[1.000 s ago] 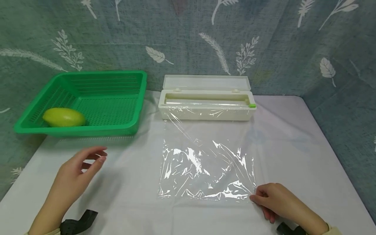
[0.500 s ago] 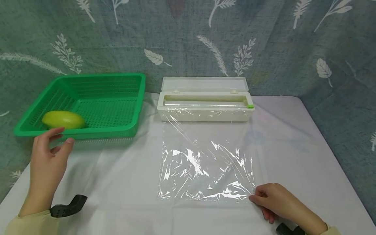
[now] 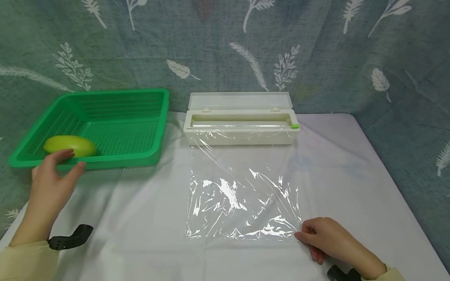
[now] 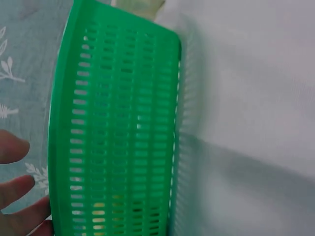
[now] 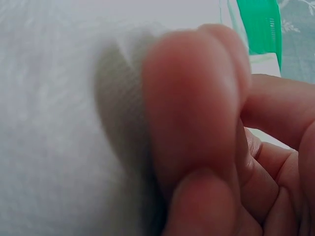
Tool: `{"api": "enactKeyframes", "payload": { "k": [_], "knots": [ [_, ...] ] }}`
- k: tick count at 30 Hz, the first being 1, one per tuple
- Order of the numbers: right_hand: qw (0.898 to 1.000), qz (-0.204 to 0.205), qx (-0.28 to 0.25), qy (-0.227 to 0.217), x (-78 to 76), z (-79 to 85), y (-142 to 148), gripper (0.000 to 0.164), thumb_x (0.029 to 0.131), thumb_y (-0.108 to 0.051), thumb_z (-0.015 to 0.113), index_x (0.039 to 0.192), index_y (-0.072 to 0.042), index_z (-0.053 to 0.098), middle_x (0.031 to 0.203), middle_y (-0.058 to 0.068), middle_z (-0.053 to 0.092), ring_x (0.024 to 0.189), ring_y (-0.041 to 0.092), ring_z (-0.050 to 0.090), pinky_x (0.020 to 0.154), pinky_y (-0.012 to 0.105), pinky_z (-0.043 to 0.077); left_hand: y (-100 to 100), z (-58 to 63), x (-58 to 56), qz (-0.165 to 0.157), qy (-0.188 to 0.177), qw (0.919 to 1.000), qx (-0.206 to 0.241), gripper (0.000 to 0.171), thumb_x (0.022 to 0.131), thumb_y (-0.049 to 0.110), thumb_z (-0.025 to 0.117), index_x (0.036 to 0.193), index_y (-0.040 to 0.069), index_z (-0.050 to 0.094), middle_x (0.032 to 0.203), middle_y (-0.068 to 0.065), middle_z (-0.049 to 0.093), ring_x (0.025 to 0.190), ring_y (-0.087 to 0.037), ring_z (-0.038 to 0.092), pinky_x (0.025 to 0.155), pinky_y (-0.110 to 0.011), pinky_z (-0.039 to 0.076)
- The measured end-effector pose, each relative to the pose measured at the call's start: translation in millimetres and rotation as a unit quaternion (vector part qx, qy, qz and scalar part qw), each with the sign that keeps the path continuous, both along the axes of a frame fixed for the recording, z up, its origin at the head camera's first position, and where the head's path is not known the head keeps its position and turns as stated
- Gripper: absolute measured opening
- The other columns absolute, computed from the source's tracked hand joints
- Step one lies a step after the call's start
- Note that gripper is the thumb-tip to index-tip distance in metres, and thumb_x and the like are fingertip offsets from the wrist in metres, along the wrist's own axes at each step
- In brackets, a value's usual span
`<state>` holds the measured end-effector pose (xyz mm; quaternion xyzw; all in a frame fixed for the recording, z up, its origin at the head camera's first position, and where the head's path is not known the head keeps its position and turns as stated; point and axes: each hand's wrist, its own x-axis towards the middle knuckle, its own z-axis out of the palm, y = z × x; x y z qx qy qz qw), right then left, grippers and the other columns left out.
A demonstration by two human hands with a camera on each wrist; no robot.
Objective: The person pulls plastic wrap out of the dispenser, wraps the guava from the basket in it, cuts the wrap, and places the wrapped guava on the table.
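My left hand (image 3: 50, 186) is at the front rim of the green basket (image 3: 121, 162), fingers parted and reaching over the edge. Between thumb and fingers no object shows. The fingertips overlap a yellow-green oval fruit (image 3: 75, 145) lying inside the basket's front left corner. From the left wrist, the basket's slotted wall (image 4: 123, 113) appears with the fingers (image 4: 17, 189) beside its rim. My right hand (image 3: 328, 239) pinches the near right corner of a clear sheet of cling film (image 3: 242, 205). That sheet runs out flat from the white cling film box (image 3: 242, 137) at the back.
The box's translucent lid (image 3: 240, 101) is raised, and a green slider (image 3: 294, 126) sits at the right of its front edge. A white cloth (image 3: 140, 234) covers the table. Behind it hangs a grey-green curtain (image 3: 218, 23) with white leaf prints.
My left hand has gone left and away from me, from over the cloth to the basket's rim by the fruit. The right hand keeps its pinch on the film corner.
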<state>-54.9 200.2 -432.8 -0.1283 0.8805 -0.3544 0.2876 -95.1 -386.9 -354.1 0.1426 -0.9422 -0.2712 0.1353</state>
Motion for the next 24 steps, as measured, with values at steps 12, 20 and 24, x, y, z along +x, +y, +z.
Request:
{"api": "enactKeyframes", "payload": {
  "k": [12, 20, 24],
  "knots": [
    [1.000, 0.002, 0.013, 0.004, 3.4, -2.4, 2.1, 0.036, 0.084, -0.044, 0.055, 0.063, -0.014, 0.051, 0.042, -0.007, 0.052, 0.037, 0.012, 0.053, 0.039, 0.026, 0.036, -30.5, 0.4, -16.9, -0.033, -0.057, 0.9948, -0.078, 0.055, 0.094, 0.038, 0.035, 0.126, -0.007, 0.042, 0.128, -0.036, 0.031, 0.124, -0.051, 0.012, 0.096, -0.060, 0.009],
    [1.000, 0.000, 0.007, 0.001, 3.5, -0.6, 2.8, 0.038, 0.084, -0.044, 0.055, 0.063, -0.013, 0.051, 0.043, -0.006, 0.052, 0.037, 0.013, 0.053, 0.040, 0.026, 0.038, -42.1, 16.6, -33.0, -0.045, -0.164, 0.9800, -0.104, 0.074, 0.091, 0.052, 0.028, 0.138, -0.004, 0.020, 0.126, -0.039, 0.028, 0.106, -0.057, 0.028, 0.082, -0.065, 0.022],
    [1.000, -0.004, 0.013, -0.001, 2.7, -1.1, 0.2, 0.037, 0.084, -0.044, 0.056, 0.064, -0.013, 0.051, 0.043, -0.006, 0.052, 0.036, 0.013, 0.053, 0.038, 0.026, 0.037, -50.5, 22.7, -43.0, -0.044, -0.200, 0.9716, -0.119, 0.086, 0.087, 0.059, 0.028, 0.138, -0.007, 0.006, 0.125, -0.041, 0.025, 0.099, -0.057, 0.031, 0.070, -0.062, 0.030]
  ]
}}
